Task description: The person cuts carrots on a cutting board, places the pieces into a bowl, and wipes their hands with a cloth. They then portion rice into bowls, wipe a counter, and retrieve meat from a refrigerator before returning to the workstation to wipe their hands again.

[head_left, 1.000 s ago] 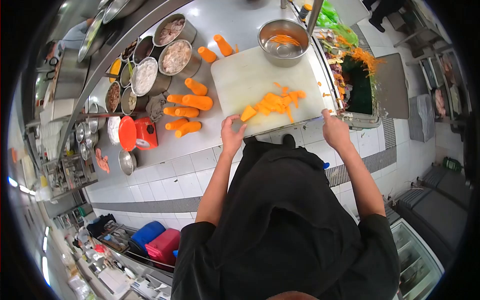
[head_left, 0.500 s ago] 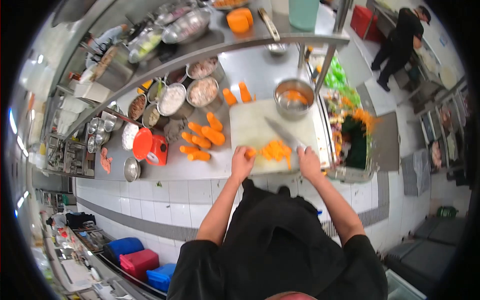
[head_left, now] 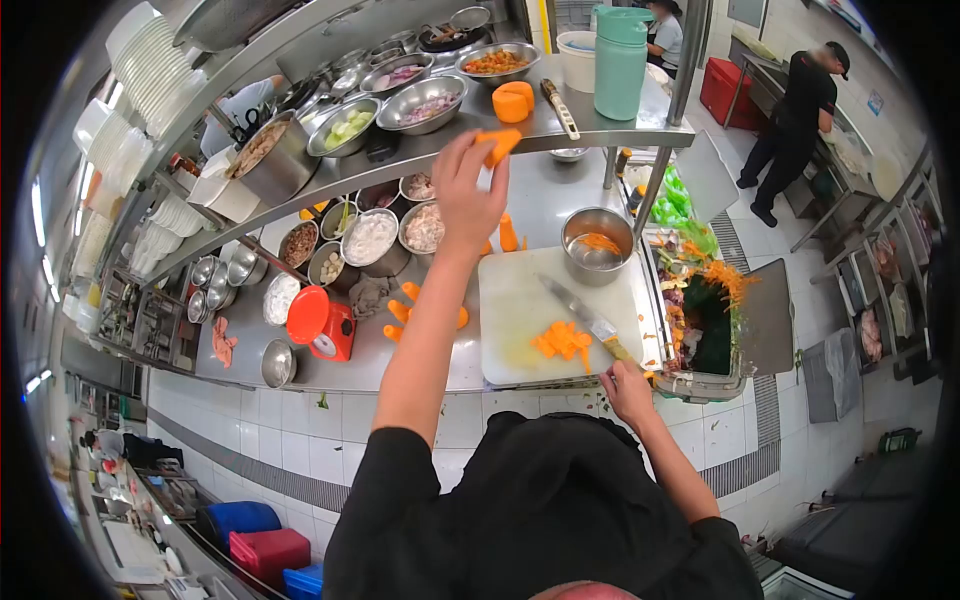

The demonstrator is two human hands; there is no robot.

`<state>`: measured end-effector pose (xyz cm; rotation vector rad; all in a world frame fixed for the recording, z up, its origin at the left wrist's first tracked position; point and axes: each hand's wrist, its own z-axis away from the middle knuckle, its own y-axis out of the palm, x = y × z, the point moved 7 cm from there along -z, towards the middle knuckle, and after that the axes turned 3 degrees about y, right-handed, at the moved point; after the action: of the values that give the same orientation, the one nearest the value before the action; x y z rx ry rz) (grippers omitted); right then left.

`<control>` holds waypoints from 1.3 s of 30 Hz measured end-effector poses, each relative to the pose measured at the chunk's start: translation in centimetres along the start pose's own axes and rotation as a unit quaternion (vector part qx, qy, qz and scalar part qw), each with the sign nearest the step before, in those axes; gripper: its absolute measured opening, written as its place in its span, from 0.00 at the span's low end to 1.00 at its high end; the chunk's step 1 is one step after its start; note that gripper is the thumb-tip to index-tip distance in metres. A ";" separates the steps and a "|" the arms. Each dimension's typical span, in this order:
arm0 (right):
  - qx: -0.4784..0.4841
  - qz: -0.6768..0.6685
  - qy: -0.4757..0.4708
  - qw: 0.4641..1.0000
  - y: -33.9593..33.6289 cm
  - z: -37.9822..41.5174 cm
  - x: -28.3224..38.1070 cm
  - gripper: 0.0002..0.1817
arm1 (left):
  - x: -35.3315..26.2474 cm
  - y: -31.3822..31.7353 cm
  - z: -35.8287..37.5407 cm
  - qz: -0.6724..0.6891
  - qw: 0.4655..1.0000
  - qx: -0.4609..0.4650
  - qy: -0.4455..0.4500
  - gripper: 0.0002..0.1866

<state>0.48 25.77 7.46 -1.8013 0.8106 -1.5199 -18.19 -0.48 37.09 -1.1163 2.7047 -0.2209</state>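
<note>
My left hand (head_left: 470, 195) is raised at the shelf's front edge, its fingers closed on an orange carrot piece (head_left: 500, 146). Just beyond it, thick carrot chunks (head_left: 513, 102) stand on the shelf. A knife (head_left: 580, 307) lies across the white cutting board (head_left: 510, 300), its handle in plain sight. Beside the handle's end, at the board's front edge, is my right hand (head_left: 629, 392) with curled fingers; whether they grip anything is hidden. Cut carrot pieces (head_left: 562, 341) are heaped on the board. A steel pot (head_left: 598, 245) with orange shreds stands at its back.
Peeled carrots (head_left: 398, 312), partly behind my left arm, lie near a red scale (head_left: 325, 322). Bowls of chopped food (head_left: 425, 105) line the overhead shelf (head_left: 640, 138). A scrap-filled bin (head_left: 715, 310) stands right of the board. Another person (head_left: 800, 120) works farther back.
My left hand has risen from the board to the shelf with a carrot piece. My right hand has slid back from the knife towards the board's front edge. The view has tilted up.
</note>
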 end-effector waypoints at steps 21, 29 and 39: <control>0.067 -0.032 0.100 0.992 2.7 2.2 1.2 0.14 | 20.5 -32.3 -9.3 -0.492 0.858 -0.147 0.005 0.17; 0.018 0.014 0.052 0.998 1.9 1.2 3.1 0.17 | 35.9 -38.0 -9.8 -0.461 0.881 0.101 -0.029 0.12; 0.020 -0.027 0.098 0.995 1.2 2.1 5.2 0.17 | 36.5 -39.8 -10.1 -0.491 0.869 0.057 -0.016 0.17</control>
<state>3.18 21.14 9.34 -1.6752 0.8224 -1.7566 -19.01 -53.74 50.58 -2.3029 1.7999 -0.4806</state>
